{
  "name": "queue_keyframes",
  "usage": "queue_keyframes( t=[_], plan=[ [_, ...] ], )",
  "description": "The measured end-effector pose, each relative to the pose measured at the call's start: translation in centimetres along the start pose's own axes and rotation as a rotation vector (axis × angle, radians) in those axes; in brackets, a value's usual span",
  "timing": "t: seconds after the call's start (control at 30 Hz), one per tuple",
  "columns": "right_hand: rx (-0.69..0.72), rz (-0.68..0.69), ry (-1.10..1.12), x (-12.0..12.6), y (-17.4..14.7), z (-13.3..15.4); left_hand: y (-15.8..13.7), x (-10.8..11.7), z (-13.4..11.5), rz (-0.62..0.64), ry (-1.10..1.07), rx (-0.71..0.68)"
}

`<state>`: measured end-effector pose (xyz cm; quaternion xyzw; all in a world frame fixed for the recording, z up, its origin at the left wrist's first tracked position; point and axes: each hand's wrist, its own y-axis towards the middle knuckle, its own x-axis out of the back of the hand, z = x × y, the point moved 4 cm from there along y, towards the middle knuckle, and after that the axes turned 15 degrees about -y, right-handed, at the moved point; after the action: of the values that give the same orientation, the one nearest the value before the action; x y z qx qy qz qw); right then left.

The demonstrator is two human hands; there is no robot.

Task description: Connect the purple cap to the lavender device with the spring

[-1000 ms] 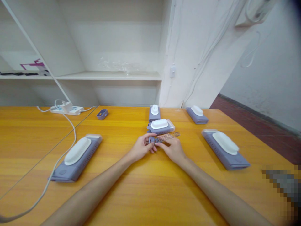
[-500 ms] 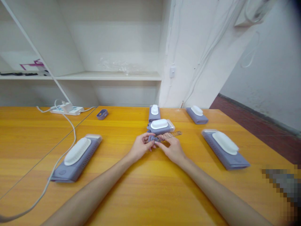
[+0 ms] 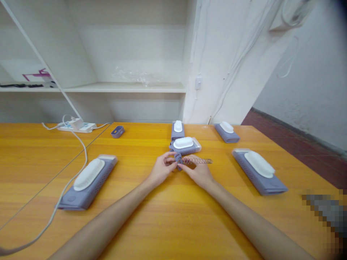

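Between my two hands is a small grey-purple plastic part, with a thin metal coil spring sticking out to the right from it. My left hand pinches the plastic part from the left. My right hand is closed at the part's right side, thumb and fingertips against it near the spring's end; some fingers are hidden behind. Just beyond my hands lies a grey-purple device with a white bristled brush head on top.
Similar brush devices lie at left, right, far right and back. A small purple ring-shaped piece lies at back left. A white power strip trails a cable across the left side. Shelving stands behind the table.
The plastic part has turned more upright between my fingers. The spring has swung from slanting upward to nearly level, pointing right. My arms have hardly moved.
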<state>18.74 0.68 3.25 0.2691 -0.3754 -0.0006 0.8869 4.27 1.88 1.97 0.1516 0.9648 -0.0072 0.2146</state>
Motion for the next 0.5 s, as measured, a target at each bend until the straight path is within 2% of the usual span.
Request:
queue_keyframes(
  t=[0.1, 0.27, 0.5],
  plan=[
    [-0.024, 0.007, -0.002, -0.03, -0.04, 0.05, -0.14, -0.30, -0.27, 0.027, -0.002, -0.015],
    [0.012, 0.012, -0.019, -0.22, -0.12, 0.14, -0.01, -0.07, -0.05, 0.039, 0.050, -0.003],
    [-0.036, -0.048, -0.040, -0.10, -0.11, -0.31, 0.30, 0.33, 0.37, 0.004, 0.079, 0.006]
  ],
)
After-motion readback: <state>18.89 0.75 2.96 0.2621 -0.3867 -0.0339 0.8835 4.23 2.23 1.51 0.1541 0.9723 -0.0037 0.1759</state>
